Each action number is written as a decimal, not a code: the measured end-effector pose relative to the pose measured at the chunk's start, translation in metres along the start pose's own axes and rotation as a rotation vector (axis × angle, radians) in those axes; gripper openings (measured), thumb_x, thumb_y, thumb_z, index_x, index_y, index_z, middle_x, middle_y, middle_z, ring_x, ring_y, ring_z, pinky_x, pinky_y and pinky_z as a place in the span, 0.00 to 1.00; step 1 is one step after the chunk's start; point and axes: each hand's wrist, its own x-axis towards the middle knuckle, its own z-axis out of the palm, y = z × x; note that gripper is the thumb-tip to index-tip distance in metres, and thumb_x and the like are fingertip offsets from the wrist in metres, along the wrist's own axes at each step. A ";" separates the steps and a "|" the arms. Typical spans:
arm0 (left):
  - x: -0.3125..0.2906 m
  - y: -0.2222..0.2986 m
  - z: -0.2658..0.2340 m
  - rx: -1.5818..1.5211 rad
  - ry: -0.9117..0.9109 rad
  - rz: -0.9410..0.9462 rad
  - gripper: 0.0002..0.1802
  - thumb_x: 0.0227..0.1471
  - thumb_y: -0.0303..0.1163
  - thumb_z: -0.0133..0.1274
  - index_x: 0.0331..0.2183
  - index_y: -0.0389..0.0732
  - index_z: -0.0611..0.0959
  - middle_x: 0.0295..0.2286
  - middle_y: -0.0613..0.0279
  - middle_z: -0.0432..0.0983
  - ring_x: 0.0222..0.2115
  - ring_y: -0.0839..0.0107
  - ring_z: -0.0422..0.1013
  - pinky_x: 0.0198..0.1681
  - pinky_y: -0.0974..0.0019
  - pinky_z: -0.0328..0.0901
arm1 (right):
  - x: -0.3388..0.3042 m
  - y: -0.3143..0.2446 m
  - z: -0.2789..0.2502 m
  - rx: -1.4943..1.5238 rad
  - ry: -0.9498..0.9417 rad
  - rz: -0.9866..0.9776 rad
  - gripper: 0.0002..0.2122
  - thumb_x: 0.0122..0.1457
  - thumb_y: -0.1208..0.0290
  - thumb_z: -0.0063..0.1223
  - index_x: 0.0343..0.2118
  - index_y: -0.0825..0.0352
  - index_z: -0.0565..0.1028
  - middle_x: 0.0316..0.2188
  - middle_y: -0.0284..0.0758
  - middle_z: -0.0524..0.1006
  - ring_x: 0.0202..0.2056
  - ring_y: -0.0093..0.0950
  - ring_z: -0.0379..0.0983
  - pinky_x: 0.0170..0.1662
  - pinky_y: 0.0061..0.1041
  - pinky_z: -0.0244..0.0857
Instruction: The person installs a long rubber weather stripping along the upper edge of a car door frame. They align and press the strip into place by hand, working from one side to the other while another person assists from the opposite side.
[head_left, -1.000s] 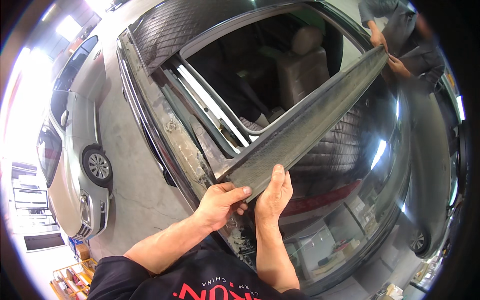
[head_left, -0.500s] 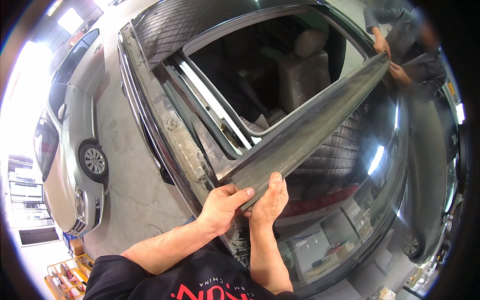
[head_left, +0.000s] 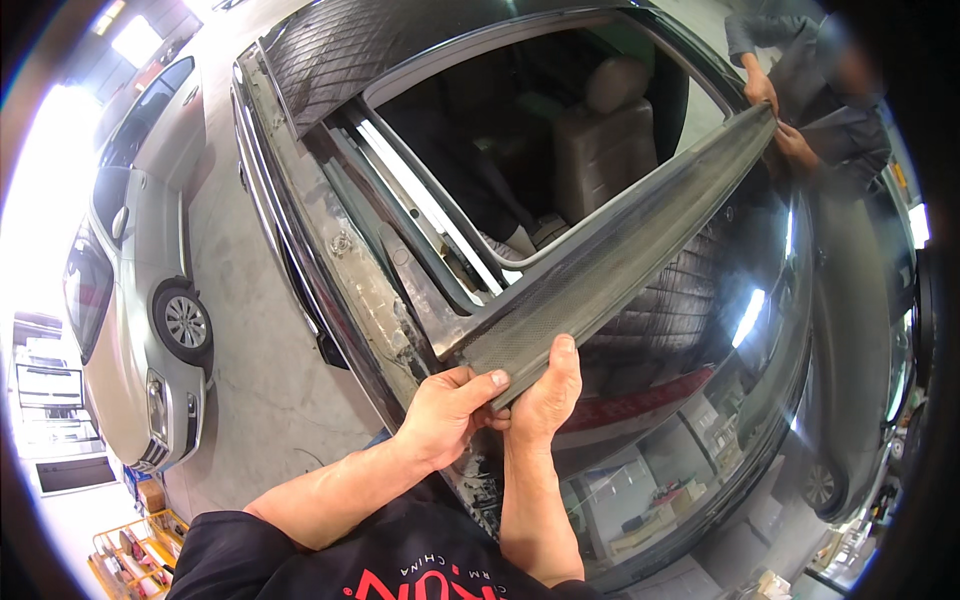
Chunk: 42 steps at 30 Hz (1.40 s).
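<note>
A long, dusty dark trim panel (head_left: 610, 275) with a mesh-like texture lies along the edge of the sunroof opening (head_left: 480, 150) in a black car's roof. My left hand (head_left: 445, 415) pinches its near end, thumb on top and fingers curled beneath. Against the same end, my right hand (head_left: 543, 400) is closed with its thumb raised along the panel's edge; its fingertips are partly hidden under it. At the far right end, a co-worker's hands (head_left: 775, 120) grip the panel too. Bare, dirty metal (head_left: 365, 255) shows along the roof side.
The glossy windshield (head_left: 660, 400) slopes away to the right of the panel. Seats (head_left: 605, 140) show through the opening. A silver car (head_left: 140, 290) stands to the left across the grey floor, and a dark car (head_left: 855, 350) at the right. A yellow rack (head_left: 135, 550) holds items at lower left.
My right hand has shifted slightly up and right, its thumb moving along the panel's edge. The panel's near end appears slightly turned, showing more of its surface. My left hand keeps its grip.
</note>
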 end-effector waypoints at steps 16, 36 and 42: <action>-0.022 0.006 -0.018 0.402 0.062 0.259 0.15 0.60 0.35 0.52 0.38 0.29 0.79 0.29 0.56 0.80 0.31 0.71 0.74 0.38 0.66 0.69 | -0.006 -0.007 0.006 -0.526 -0.009 -0.164 0.14 0.68 0.65 0.42 0.30 0.69 0.72 0.22 0.28 0.73 0.24 0.22 0.65 0.29 0.25 0.61; -0.027 0.001 0.022 0.332 0.237 0.195 0.12 0.57 0.22 0.53 0.25 0.45 0.71 0.18 0.73 0.65 0.18 0.81 0.61 0.21 0.76 0.57 | -0.019 -0.004 0.008 -0.430 0.200 -0.188 0.16 0.67 0.61 0.48 0.26 0.68 0.67 0.17 0.45 0.70 0.19 0.38 0.67 0.25 0.36 0.63; -0.029 0.001 0.024 0.341 0.242 0.189 0.11 0.58 0.23 0.52 0.25 0.45 0.71 0.18 0.73 0.66 0.18 0.80 0.62 0.22 0.75 0.59 | -0.023 -0.010 0.010 -0.428 0.192 -0.166 0.14 0.67 0.63 0.48 0.28 0.68 0.68 0.20 0.49 0.72 0.23 0.49 0.71 0.26 0.38 0.64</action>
